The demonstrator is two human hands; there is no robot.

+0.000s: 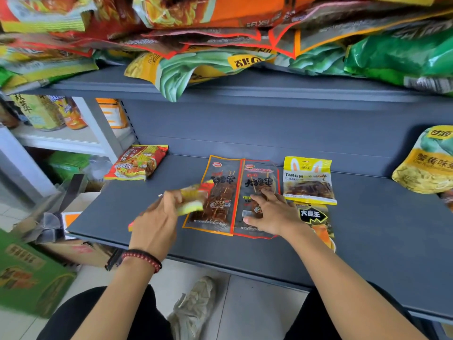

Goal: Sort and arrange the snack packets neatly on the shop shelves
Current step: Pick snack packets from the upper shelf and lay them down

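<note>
- The left hand [157, 218] is stretched out over the near left part of the grey shelf [367, 231]. Its back faces the camera, its fingers are curled round a yellow-and-green packet [193, 201], and a red bead bracelet [144, 260] is on the wrist.
- That packet is smeared by motion. Its print cannot be read, and its far end overlaps the orange-edged skewer packet [215, 182].
- The right hand [269, 214] lies palm down with its fingers spread and straight. It presses on the near half of the red-edged skewer packet [259, 177] and grips nothing.
- The two skewer packets lie flat side by side in the middle of the shelf, their long edges touching.
- Just to their right lies a yellow rabbit-ear packet [307, 180]. Nearer than it is a black packet [316, 222], its left side hidden by the right wrist.
- A red noodle packet [137, 163] sits at the far left.
- A yellow bag [426, 160] on the right is cut off by the frame edge.
- A heap of bags [196, 67] on the upper shelf is blurred.
</note>
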